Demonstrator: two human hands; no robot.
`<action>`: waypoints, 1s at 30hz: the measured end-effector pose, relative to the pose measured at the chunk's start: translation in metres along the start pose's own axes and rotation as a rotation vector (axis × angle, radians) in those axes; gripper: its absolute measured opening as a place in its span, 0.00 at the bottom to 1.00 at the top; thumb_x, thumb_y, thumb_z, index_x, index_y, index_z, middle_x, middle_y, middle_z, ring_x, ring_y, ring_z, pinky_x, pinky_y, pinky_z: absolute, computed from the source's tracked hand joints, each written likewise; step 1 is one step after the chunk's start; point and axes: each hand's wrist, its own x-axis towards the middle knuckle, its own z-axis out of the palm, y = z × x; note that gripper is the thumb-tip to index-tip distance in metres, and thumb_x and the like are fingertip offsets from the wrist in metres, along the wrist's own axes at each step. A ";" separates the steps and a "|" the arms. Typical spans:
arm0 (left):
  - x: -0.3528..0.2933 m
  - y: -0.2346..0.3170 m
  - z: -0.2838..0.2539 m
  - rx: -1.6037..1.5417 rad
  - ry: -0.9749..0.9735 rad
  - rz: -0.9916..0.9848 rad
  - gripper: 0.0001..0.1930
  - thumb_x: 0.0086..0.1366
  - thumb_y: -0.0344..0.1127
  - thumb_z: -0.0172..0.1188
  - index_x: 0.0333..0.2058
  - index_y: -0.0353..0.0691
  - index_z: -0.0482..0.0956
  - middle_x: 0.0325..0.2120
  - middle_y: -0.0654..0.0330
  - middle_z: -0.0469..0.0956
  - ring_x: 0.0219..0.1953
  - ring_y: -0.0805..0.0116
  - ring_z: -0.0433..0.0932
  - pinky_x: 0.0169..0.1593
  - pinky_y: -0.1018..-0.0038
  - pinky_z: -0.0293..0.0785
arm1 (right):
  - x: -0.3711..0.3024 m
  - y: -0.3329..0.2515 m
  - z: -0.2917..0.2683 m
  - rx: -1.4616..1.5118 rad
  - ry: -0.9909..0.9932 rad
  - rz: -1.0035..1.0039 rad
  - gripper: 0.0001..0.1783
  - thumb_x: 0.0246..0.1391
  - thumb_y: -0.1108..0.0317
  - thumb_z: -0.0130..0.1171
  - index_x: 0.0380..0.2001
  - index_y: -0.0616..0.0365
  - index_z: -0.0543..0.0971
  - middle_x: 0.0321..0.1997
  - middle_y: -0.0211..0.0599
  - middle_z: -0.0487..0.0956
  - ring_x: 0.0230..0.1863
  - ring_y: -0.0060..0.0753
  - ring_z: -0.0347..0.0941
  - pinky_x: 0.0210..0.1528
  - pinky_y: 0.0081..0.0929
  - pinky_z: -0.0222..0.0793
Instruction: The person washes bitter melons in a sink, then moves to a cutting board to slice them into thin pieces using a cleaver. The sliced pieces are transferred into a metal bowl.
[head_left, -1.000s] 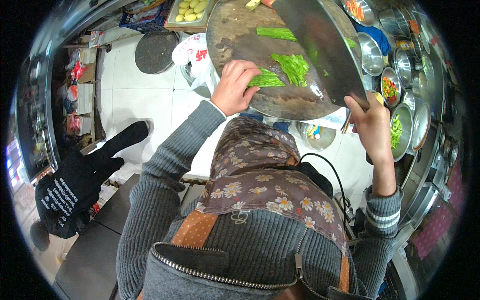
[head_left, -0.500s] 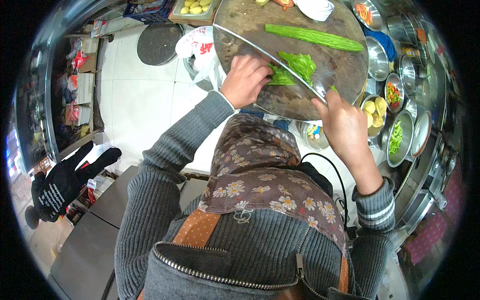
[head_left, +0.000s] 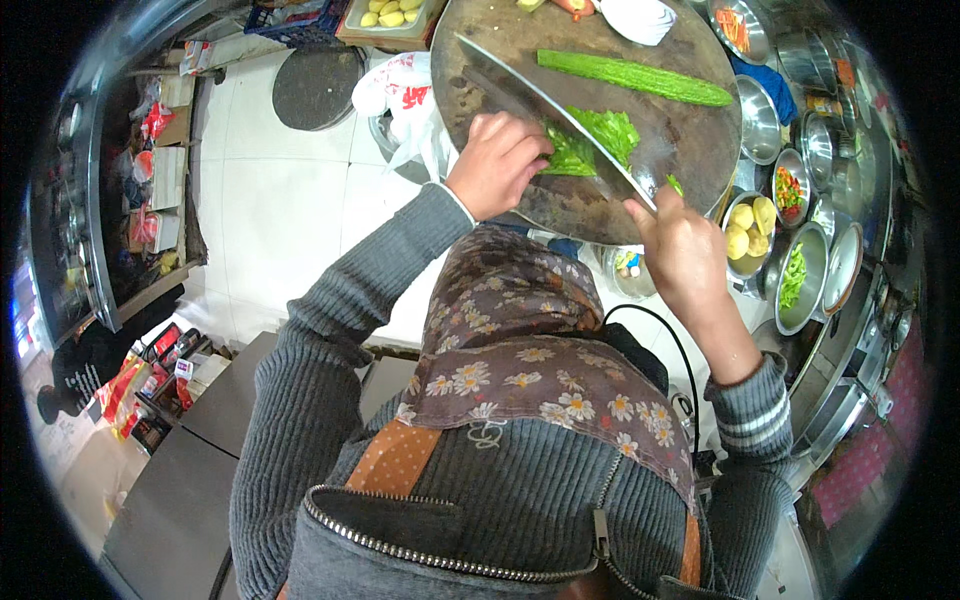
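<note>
On a round wooden chopping board [head_left: 690,135] lie leafy greens that look like lettuce [head_left: 612,133], in a bunch. My left hand [head_left: 497,165] presses its curled fingers onto the near-left end of the bunch. A large knife [head_left: 556,111] slants over the greens, its tip pointing to the far left. My right hand [head_left: 685,250] is wrapped round its handle at the board's near right. Beyond the blade rests a long green cucumber [head_left: 635,78]. A small green scrap [head_left: 675,184] sits by my right hand.
A white dish [head_left: 640,20] stands at the board's far edge. Along the right are metal bowls, including cut green pieces [head_left: 792,278], peeled potatoes [head_left: 750,235] and chopped peppers [head_left: 789,192]. A white plastic bag [head_left: 405,95] is left of the board. Another person's black sleeve [head_left: 85,365] shows far left.
The knife has tilted, showing more of its blade face, and its tip has shifted right. Both hands stay nearly in place. The other person's dark arm at the left has drawn back leftward.
</note>
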 end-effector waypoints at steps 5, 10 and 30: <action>0.001 0.000 0.001 -0.033 -0.011 0.012 0.12 0.51 0.30 0.64 0.35 0.44 0.76 0.34 0.62 0.72 0.39 0.59 0.70 0.43 0.65 0.61 | 0.004 0.003 0.018 0.055 -0.031 -0.028 0.19 0.56 0.55 0.57 0.23 0.61 0.70 0.15 0.48 0.76 0.19 0.53 0.76 0.21 0.43 0.71; -0.004 -0.004 0.001 -0.001 0.026 0.001 0.11 0.52 0.32 0.65 0.35 0.44 0.76 0.34 0.62 0.71 0.39 0.59 0.69 0.43 0.66 0.61 | 0.005 -0.007 -0.004 0.071 -0.020 -0.019 0.19 0.56 0.55 0.56 0.23 0.61 0.70 0.16 0.50 0.76 0.20 0.54 0.75 0.22 0.44 0.71; -0.011 -0.005 -0.010 -0.081 0.048 -0.067 0.16 0.50 0.32 0.67 0.37 0.39 0.74 0.38 0.55 0.69 0.43 0.54 0.67 0.47 0.64 0.65 | 0.014 -0.010 0.021 0.054 0.008 -0.070 0.17 0.55 0.57 0.58 0.24 0.61 0.71 0.15 0.48 0.76 0.19 0.51 0.76 0.22 0.42 0.72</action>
